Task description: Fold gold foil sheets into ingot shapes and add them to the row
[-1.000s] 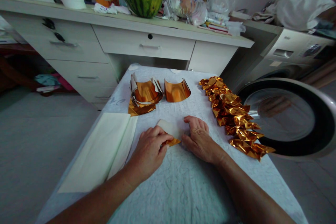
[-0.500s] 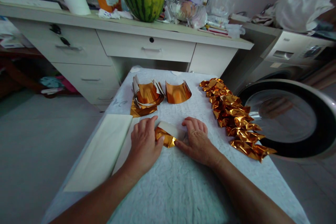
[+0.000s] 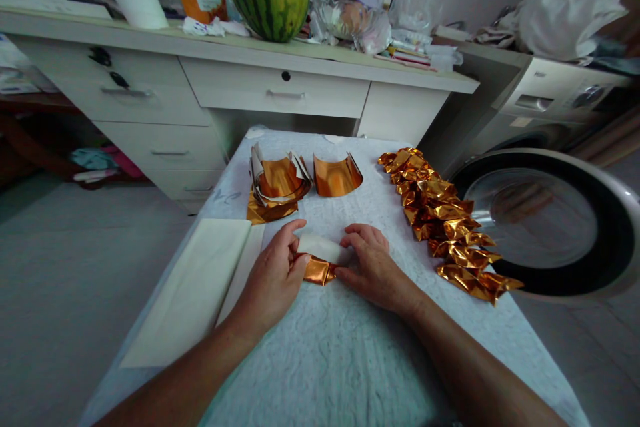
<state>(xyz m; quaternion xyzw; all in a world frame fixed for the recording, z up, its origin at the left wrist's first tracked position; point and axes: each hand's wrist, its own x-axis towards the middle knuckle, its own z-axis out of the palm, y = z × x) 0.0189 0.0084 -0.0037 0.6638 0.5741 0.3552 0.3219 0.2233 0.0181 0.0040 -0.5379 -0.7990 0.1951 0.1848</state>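
Observation:
Between my two hands is a sheet of gold foil paper (image 3: 320,269), white on its upper part and folded over in gold along the near edge. My left hand (image 3: 280,263) pinches its left end with thumb and fingers. At the right end, my right hand (image 3: 373,267) grips it the same way; the fingertips partly cover that end. Farther off stand a curled stack of gold foil sheets (image 3: 280,179) and a single curved foil sheet (image 3: 338,177). A row of folded gold foil pieces (image 3: 450,230) runs along the right side.
White paper sheets (image 3: 187,293) lie on the table's left side, over a pale tablecloth (image 3: 320,360). Beyond the table is a white drawer desk (image 3: 280,93) bearing a cut watermelon (image 3: 267,3). An open washing machine door (image 3: 545,223) stands close by the right edge.
The white upper part has curled up and narrowed, with the near gold fold now flatter and squarer. My left fingers have closed around the left end; the right hand has shifted slightly left.

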